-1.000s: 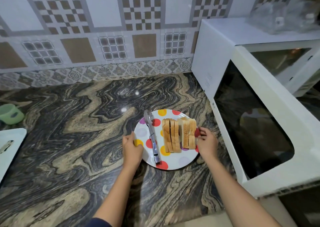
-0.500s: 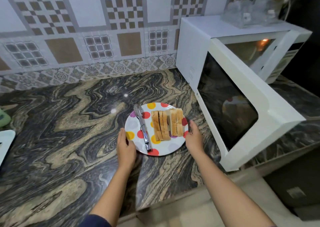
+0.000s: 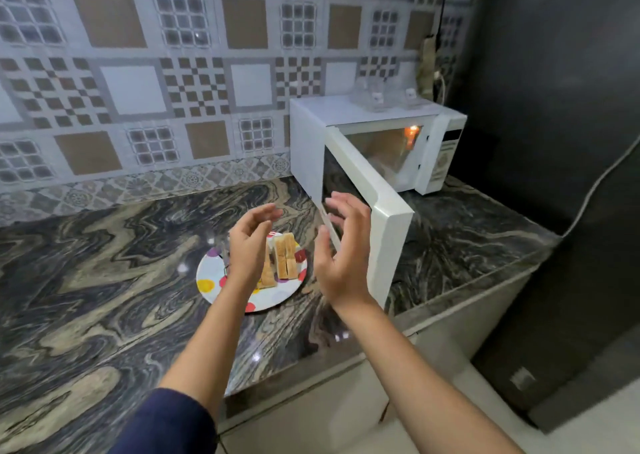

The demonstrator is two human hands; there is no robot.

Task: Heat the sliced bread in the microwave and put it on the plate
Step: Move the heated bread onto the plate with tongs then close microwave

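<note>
A white plate [image 3: 211,273] with coloured dots lies on the marbled counter. On it stand sliced bread pieces [image 3: 285,254] in two rows, partly hidden by my left hand [image 3: 247,245]. That hand hovers above the plate, fingers apart, holding nothing. My right hand [image 3: 341,249] is raised beside it, open and empty, in front of the open microwave door [image 3: 384,218]. The white microwave [image 3: 367,141] stands at the back right with its inside lamp lit. Metal tongs on the plate's left side are mostly hidden by my left hand.
The marbled counter [image 3: 104,280] stretches left of the plate. The swung-out microwave door juts toward the counter's front edge. Clear glass items [image 3: 384,98] sit on top of the microwave. A dark wall and a cable [image 3: 595,190] are to the right.
Both hands have let go of the plate's rim and risen above it, fingers spread. The camera has pulled back and turned right. The plate stays on the counter.
</note>
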